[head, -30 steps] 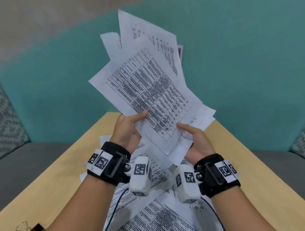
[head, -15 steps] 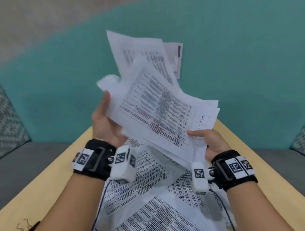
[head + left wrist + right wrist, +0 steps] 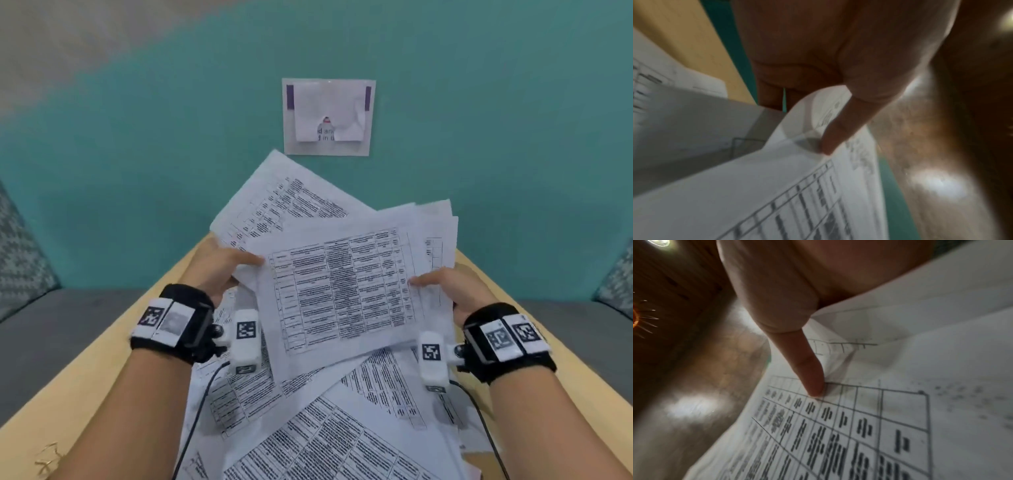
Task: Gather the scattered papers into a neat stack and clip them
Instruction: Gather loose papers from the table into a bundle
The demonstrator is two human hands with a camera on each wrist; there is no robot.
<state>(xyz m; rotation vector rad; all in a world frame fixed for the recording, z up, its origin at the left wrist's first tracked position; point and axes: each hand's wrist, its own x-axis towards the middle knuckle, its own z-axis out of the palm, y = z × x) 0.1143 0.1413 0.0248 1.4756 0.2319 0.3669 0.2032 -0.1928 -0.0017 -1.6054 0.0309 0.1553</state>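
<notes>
An uneven bundle of printed sheets [image 3: 346, 284] with tables is held above the wooden table [image 3: 102, 363], fanned out and askew. My left hand [image 3: 222, 270] pinches its left edge, thumb on top, fingers hidden beneath. My right hand [image 3: 445, 291] pinches the right edge the same way. The left wrist view shows the left thumb [image 3: 840, 129] pressing a curled corner of the sheets [image 3: 777, 186]. The right thumb [image 3: 807, 369] presses on a table grid of the top sheet [image 3: 879, 418]. More loose papers [image 3: 325, 428] lie scattered on the table below. A gold binder clip [image 3: 48, 460] lies at the near left.
A teal wall [image 3: 137, 154] stands behind the table, with a white notice [image 3: 328, 116] taped to it. Grey seats with patterned cushions [image 3: 20, 257] flank the table on both sides. Cables [image 3: 198, 421] run from the wrist cameras over the papers.
The bundle has come down from nearly upright to a flatter tilt over the table, uncovering the wall notice. Both hands have moved apart to its left and right edges.
</notes>
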